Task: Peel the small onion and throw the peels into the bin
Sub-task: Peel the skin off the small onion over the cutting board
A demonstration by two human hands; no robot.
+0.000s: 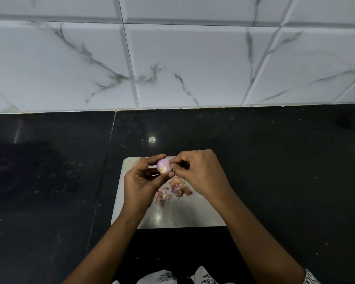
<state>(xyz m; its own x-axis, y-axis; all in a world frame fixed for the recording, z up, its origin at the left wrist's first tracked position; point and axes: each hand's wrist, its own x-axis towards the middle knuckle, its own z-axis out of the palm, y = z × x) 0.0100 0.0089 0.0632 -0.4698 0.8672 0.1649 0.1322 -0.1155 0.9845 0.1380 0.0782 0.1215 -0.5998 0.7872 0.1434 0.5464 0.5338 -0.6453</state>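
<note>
Above the far edge of the board (193, 214), which lies near the front edge of the black bench (275, 160), the left grip (140, 181) clasps the small onion (164, 165) between thumb and fingertips. This likely steadies it while the right grip (199, 173) pinches its right side, probably to strip remaining skin. Loose peels (173, 190) lie mid-board beneath, apparently kept together for binning; no bin is visible.

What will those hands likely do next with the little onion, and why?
Probably the right hand pulls off the skin it seems to pinch on the onion, which the left hand holds over the board. The onion looks mostly bare, and peels already lie below it.
</note>
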